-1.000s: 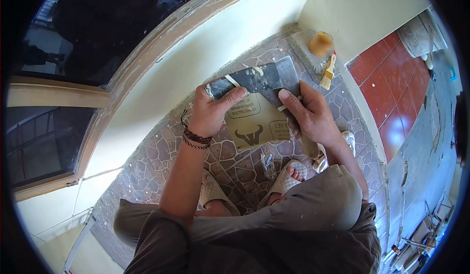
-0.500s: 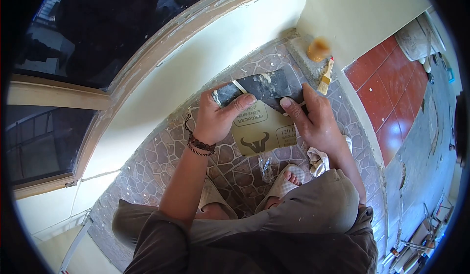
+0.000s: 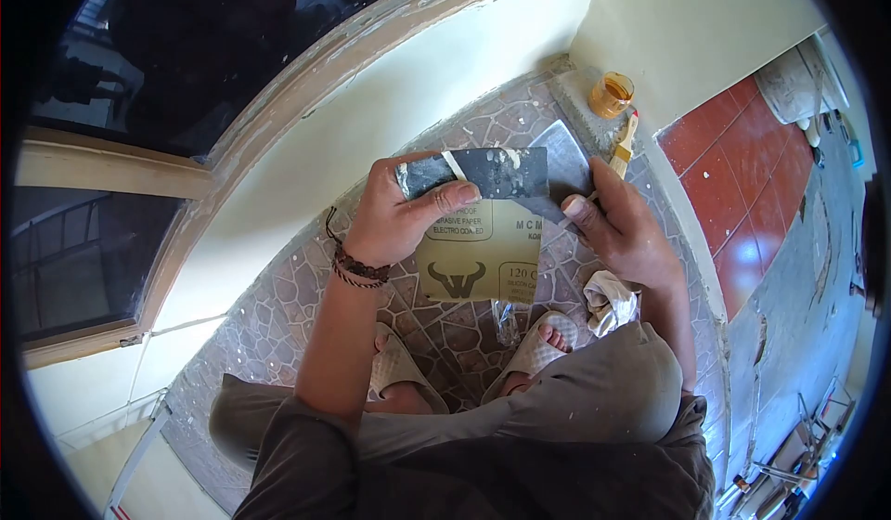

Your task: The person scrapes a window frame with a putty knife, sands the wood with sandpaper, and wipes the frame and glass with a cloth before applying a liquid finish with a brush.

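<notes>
My left hand (image 3: 404,209) is closed round a dark flat strip (image 3: 510,175) spotted with whitish residue, its thumb on the near edge. In the same grip hangs a tan sheet of sandpaper (image 3: 473,260), its printed back with a bull's head and "120" facing me. My right hand (image 3: 626,227) is closed on a flat grey metal scraper (image 3: 564,156), whose broad blade slants up and left behind the strip's right end. The part of the scraper inside my fingers is hidden.
An orange-brown jar (image 3: 612,95) stands on a ledge (image 3: 580,102) near the corner, with a paintbrush (image 3: 626,144) beside it. A crumpled cloth (image 3: 611,302) and clear plastic wrapper (image 3: 505,323) lie on the stone-patterned floor (image 3: 278,311). A window frame (image 3: 213,181) rises at left; a bucket (image 3: 794,79) stands far right.
My right hand has shifted right and down, and more of the scraper blade shows. The sandpaper has swung left and hangs straighter. The strip has levelled out.
</notes>
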Demonstrator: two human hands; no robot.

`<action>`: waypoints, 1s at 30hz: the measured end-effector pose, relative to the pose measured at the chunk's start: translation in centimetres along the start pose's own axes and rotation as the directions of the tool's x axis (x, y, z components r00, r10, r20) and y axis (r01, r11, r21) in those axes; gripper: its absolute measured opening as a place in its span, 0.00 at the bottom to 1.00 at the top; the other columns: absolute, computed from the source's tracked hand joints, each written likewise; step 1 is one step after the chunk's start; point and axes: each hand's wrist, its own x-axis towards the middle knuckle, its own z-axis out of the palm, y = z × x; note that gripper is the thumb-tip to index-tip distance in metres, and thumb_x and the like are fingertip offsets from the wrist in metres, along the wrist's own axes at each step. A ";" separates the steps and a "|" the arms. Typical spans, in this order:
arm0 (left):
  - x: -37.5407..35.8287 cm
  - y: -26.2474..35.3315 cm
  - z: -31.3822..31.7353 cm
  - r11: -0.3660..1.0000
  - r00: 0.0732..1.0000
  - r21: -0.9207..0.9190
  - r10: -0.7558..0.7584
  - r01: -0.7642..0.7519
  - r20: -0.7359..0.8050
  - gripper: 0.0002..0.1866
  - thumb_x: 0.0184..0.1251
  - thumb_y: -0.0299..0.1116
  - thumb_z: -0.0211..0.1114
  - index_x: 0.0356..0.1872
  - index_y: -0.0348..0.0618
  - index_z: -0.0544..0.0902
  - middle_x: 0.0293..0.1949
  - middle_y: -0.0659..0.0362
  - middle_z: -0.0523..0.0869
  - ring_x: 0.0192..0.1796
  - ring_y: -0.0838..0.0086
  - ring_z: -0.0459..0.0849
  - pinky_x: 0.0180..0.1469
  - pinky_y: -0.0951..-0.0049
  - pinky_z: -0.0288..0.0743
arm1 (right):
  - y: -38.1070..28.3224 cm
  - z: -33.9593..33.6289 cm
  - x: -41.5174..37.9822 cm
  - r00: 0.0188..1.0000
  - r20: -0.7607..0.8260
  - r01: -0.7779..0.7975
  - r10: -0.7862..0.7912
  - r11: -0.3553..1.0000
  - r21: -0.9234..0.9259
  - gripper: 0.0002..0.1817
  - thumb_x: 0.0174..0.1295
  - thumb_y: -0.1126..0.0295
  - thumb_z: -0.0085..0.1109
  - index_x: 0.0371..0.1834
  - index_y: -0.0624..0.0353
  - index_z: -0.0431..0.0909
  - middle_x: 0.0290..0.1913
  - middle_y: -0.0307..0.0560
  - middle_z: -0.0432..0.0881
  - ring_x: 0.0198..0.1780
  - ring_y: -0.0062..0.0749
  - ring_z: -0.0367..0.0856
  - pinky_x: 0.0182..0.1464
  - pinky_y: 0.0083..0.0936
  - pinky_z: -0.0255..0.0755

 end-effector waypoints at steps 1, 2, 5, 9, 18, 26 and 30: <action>0.0 0.1 -0.1 1.000 1.000 -0.012 0.006 -0.005 0.014 0.11 0.61 0.34 0.75 0.35 0.36 0.86 0.29 0.62 0.89 0.31 0.82 0.84 0.36 0.78 0.77 | -0.3 0.1 -0.1 1.000 0.003 -0.002 0.002 1.000 0.000 0.19 0.70 0.61 0.60 0.36 0.65 0.65 0.24 0.60 0.70 0.26 0.50 0.68 0.32 0.39 0.65; -0.1 0.0 -0.2 1.000 1.000 -0.014 0.006 -0.006 0.014 0.11 0.61 0.34 0.75 0.35 0.36 0.86 0.29 0.62 0.89 0.31 0.82 0.84 0.36 0.78 0.77 | -0.8 0.4 -0.1 0.998 0.043 -0.042 0.042 0.999 0.003 0.18 0.70 0.61 0.59 0.37 0.65 0.65 0.24 0.61 0.71 0.26 0.53 0.68 0.33 0.39 0.65; -0.1 -0.1 -0.4 0.999 0.999 0.020 -0.033 0.034 -0.007 0.08 0.59 0.25 0.74 0.38 0.36 0.85 0.32 0.64 0.87 0.34 0.81 0.84 0.39 0.79 0.79 | -1.1 0.5 -0.1 0.995 0.074 -0.066 0.067 0.998 -0.010 0.17 0.71 0.61 0.58 0.38 0.65 0.66 0.24 0.61 0.71 0.27 0.55 0.68 0.33 0.39 0.66; 0.0 0.0 -0.3 0.999 0.999 -0.029 -0.019 0.020 0.042 0.08 0.59 0.24 0.74 0.38 0.36 0.85 0.31 0.64 0.87 0.34 0.81 0.84 0.39 0.79 0.79 | -0.8 0.3 0.0 0.987 0.024 -0.162 0.160 0.977 0.141 0.16 0.71 0.63 0.57 0.39 0.65 0.65 0.24 0.60 0.72 0.28 0.56 0.73 0.33 0.41 0.67; 0.1 0.1 0.9 1.000 1.000 0.028 0.012 -0.011 -0.007 0.09 0.61 0.30 0.74 0.36 0.37 0.85 0.30 0.63 0.88 0.32 0.82 0.84 0.36 0.79 0.77 | -0.9 0.9 0.3 0.993 0.024 -0.114 0.114 0.993 0.032 0.15 0.75 0.63 0.50 0.37 0.66 0.65 0.24 0.62 0.72 0.29 0.58 0.74 0.33 0.43 0.65; 0.1 0.0 1.0 1.000 0.999 0.015 0.021 -0.020 -0.044 0.10 0.63 0.34 0.74 0.34 0.36 0.86 0.28 0.63 0.88 0.30 0.83 0.82 0.34 0.79 0.76 | -1.2 1.3 0.4 0.996 0.014 -0.083 0.083 0.997 0.010 0.15 0.76 0.63 0.47 0.38 0.66 0.65 0.23 0.63 0.71 0.28 0.58 0.73 0.33 0.43 0.65; 0.1 0.1 1.1 0.999 0.999 0.034 0.035 -0.034 -0.031 0.10 0.63 0.34 0.74 0.34 0.37 0.86 0.27 0.64 0.88 0.31 0.84 0.82 0.34 0.79 0.76 | -1.6 0.6 0.7 0.990 -0.006 -0.140 0.141 0.987 0.081 0.16 0.77 0.63 0.46 0.35 0.66 0.67 0.23 0.62 0.71 0.26 0.54 0.72 0.32 0.40 0.65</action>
